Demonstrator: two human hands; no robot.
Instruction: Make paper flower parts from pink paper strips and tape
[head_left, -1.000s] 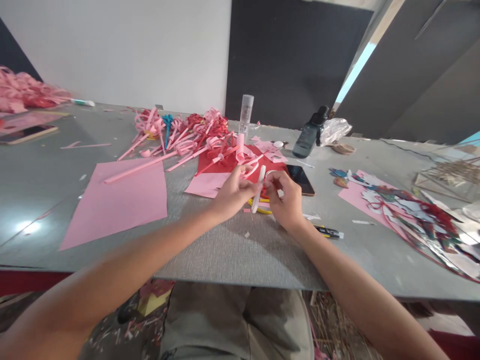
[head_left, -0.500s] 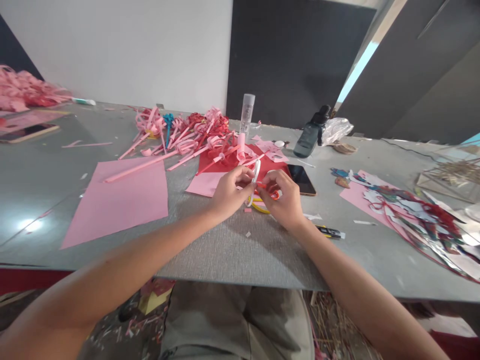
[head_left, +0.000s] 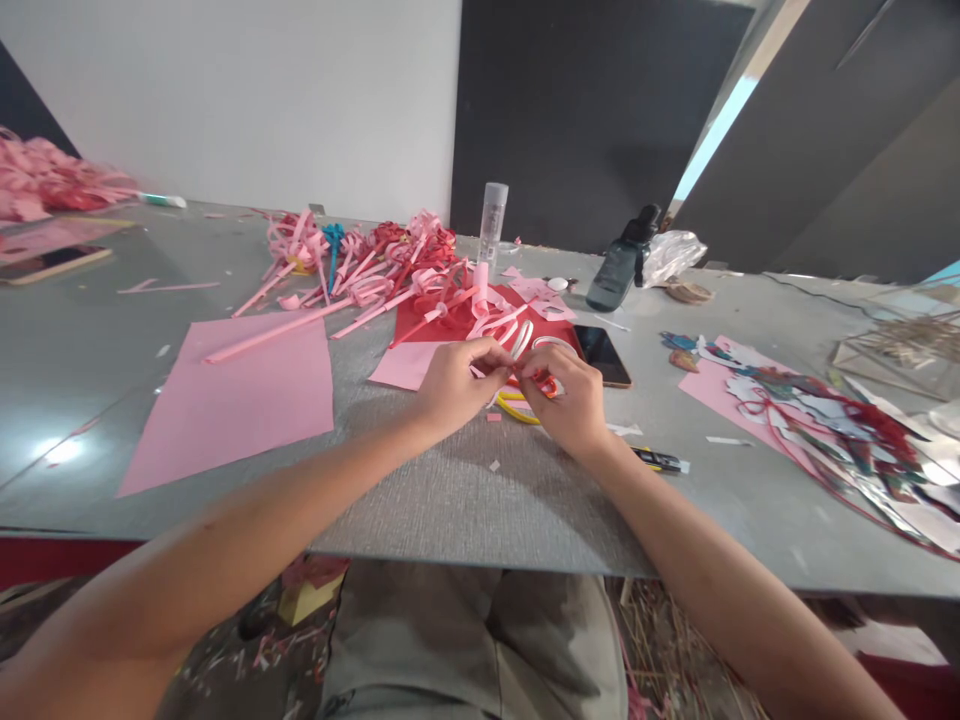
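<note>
At fingers, white loop more slanted.

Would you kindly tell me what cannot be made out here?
In the head view:
White loop: partly hidden behind the left hand.
Red band: partly covered by the right hand.
That hand's exact grip: too small and blurred.
Clear tube: print too small to read.
Far-left phone: cut off by the picture's left edge.

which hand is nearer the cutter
Right. The right hand is to the left of the cutter and slightly farther forward; the left hand is farther left, beyond the right hand.
</note>
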